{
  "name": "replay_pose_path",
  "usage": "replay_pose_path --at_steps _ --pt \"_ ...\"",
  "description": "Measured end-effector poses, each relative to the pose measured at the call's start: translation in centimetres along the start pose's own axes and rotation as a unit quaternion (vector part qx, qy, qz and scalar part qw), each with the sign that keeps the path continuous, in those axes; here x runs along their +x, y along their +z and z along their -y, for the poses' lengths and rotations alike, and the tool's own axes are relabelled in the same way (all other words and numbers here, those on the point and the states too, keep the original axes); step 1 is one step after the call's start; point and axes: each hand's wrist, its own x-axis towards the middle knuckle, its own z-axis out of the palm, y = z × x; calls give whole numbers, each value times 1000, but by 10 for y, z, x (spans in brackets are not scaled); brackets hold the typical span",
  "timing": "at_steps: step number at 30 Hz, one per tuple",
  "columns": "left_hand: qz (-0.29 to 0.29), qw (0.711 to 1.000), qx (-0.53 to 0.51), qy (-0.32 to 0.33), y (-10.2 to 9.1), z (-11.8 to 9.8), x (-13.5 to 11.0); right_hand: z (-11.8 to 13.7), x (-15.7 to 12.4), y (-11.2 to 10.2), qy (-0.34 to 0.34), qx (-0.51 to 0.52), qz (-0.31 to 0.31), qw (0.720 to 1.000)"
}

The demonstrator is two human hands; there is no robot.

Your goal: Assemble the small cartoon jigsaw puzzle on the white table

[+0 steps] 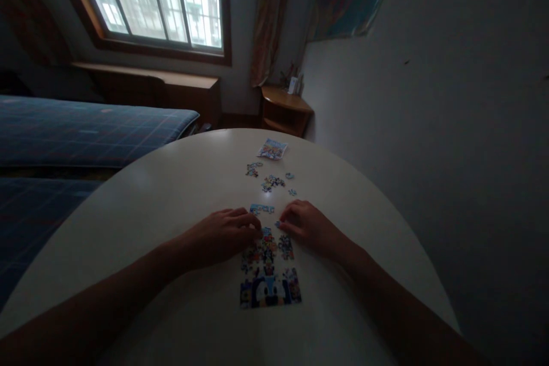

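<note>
A partly joined jigsaw puzzle (270,289) lies on the round white table (206,320), with a dark blue cartoon face along its near edge. My left hand (229,233) rests at its upper left, fingers curled together and fingertips at the puzzle's edge; whatever is under them is hidden. To the right, my right hand (311,227) pinches a small blue puzzle piece (278,223) between thumb and fingers, just above the puzzle. A joined group of pieces (286,246) sits at the puzzle's right side. Beyond my hands lies a joined light blue strip (262,209).
Farther up the table are a heap of loose pieces (273,183), a smaller cluster (253,169) and two single pieces (292,192). A printed picture packet (273,148) lies near the far edge. A bed (86,131) stands left, a wall (429,126) right.
</note>
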Motion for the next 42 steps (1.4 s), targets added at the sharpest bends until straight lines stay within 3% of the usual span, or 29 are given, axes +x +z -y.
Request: replay_pose_path --at_steps 12,30,36,42 --pt "-5 1000 -14 18 0 -1 1 10 -3 12 13 162 12 987" --pt "9 1000 -12 2 -2 -3 1 14 -2 17 -8 43 -15 999" --pt "-30 992 -74 -95 -21 17 -13 12 -5 13 -6 52 -26 998" --pt "57 967 -76 -235 -35 28 -28 11 -4 14 -15 36 -27 999"
